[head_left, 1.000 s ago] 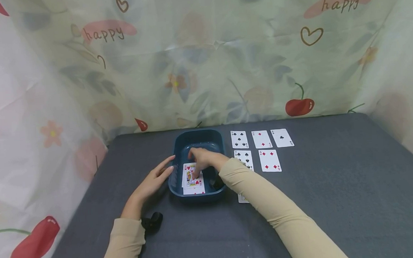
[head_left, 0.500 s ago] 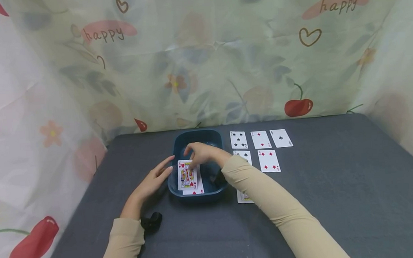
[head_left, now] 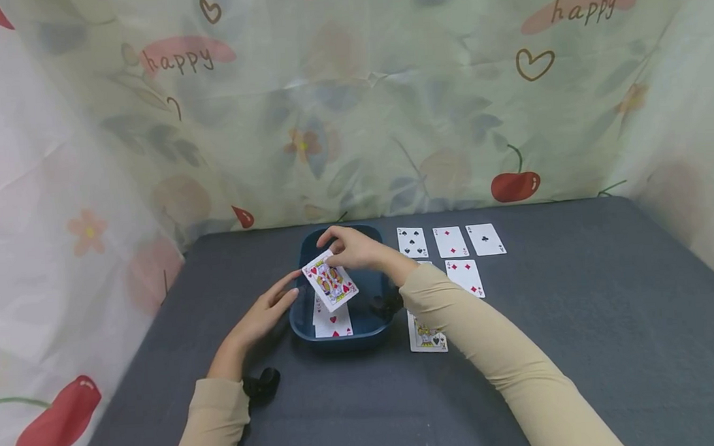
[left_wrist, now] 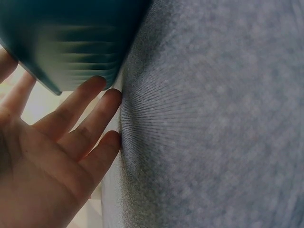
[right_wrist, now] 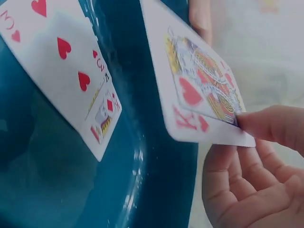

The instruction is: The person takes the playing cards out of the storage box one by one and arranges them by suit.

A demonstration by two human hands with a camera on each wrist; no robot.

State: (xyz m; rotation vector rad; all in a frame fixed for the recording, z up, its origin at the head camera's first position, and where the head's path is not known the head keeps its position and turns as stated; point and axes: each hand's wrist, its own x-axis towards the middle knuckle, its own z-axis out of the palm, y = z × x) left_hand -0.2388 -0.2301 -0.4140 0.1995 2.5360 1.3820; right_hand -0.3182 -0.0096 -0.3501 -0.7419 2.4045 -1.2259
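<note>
My right hand [head_left: 358,249] pinches a king of hearts [head_left: 331,282] between thumb and fingers, tilted above the blue plastic tub [head_left: 372,328]. The right wrist view shows the thumb on the face of that king and curled fingers behind it. Beneath, inside the tub, a three of hearts [right_wrist: 61,47] partly covers a king of diamonds [right_wrist: 107,116]. My left hand [head_left: 267,317] stays at the tub's left side with its fingers extended. In the left wrist view its fingertips are right at the ribbed outer wall [left_wrist: 85,52].
To the right of the tub, playing cards lie face up in rows: a spade card [head_left: 413,243], a two of diamonds [head_left: 451,242], an ace of clubs [head_left: 485,240], a four of diamonds [head_left: 465,279] and a king of spades [head_left: 427,334]. My right sleeve [head_left: 486,331] crosses over this area. A printed curtain [head_left: 350,114] hangs behind the table.
The king of hearts has been slid left off the pile, then lifted and turned in my right hand, uncovering the three of hearts. My left hand has stayed in place.
</note>
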